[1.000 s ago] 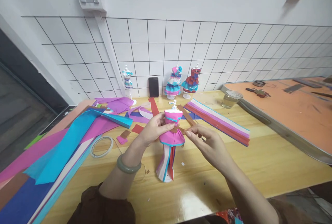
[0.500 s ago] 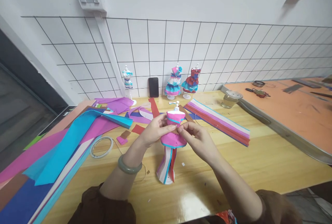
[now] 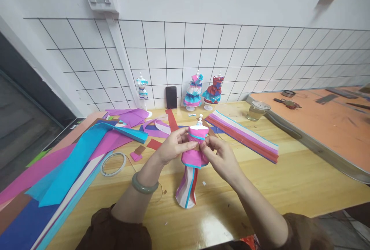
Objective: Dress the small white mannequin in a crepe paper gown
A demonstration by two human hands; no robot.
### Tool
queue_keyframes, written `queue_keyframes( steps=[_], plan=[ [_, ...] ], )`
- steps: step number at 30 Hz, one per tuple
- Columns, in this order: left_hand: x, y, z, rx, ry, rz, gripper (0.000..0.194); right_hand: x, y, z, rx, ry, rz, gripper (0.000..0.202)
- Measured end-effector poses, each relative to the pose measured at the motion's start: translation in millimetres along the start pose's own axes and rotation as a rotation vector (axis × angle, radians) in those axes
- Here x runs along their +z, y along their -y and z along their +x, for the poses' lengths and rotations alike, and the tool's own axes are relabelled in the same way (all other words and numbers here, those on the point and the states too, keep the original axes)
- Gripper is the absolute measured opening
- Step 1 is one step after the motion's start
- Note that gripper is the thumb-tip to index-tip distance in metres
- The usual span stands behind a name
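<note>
A small white mannequin [image 3: 200, 120] stands in front of me in a pink paper dress [image 3: 195, 158] with blue trim. Below the short skirt hangs a striped paper panel [image 3: 187, 186] in lilac, white, blue and red, reaching the round base. My left hand [image 3: 177, 144] grips the waist of the dress from the left, thumb across its front. From the right, my right hand [image 3: 216, 151] pinches the waist with thumb and forefinger. Whatever lies between those fingertips is too small to make out.
Crepe paper strips [image 3: 78, 157] and a white tape ring [image 3: 113, 164] lie to the left. A pleated striped paper [image 3: 243, 136] and a glass jar [image 3: 258, 111] are on the right. Dressed mannequins [image 3: 193, 92] and a phone [image 3: 171, 97] stand along the tiled wall.
The dressed mannequin has shifted slightly right and tilts a little, its skirt turned somewhat. Both hands stay at the waist.
</note>
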State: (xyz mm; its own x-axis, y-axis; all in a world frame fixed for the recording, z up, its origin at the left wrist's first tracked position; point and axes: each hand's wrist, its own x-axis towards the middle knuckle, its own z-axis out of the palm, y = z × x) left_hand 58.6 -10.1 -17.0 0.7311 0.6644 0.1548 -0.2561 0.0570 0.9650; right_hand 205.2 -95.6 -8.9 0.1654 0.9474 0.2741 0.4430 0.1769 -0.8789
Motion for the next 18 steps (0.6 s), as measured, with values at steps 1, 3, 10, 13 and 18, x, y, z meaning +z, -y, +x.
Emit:
queue_keyframes(
  steps=[1,3,10,13,18],
  plan=[
    [0.3,0.3,0.1,0.005,0.003,0.002,0.045,-0.2,-0.1,-0.1,-0.003,0.000,-0.003,0.021],
    [1.7,0.5,0.4,0.014,0.007,0.009,0.047,-1.0,-0.1,-0.6,-0.007,0.004,-0.015,0.021],
    [8.9,-3.1,-2.0,0.020,-0.014,0.064,0.048,-7.5,-5.1,-4.4,0.042,0.014,-0.016,0.027],
    [9.7,-4.0,-3.0,0.011,-0.033,0.090,0.047,-9.7,-10.4,-4.6,0.069,-0.012,0.005,0.037],
    [10.7,-4.1,-2.7,0.033,-0.034,0.112,0.045,-12.4,-15.2,-1.9,0.040,-0.081,0.164,0.031]
  ],
)
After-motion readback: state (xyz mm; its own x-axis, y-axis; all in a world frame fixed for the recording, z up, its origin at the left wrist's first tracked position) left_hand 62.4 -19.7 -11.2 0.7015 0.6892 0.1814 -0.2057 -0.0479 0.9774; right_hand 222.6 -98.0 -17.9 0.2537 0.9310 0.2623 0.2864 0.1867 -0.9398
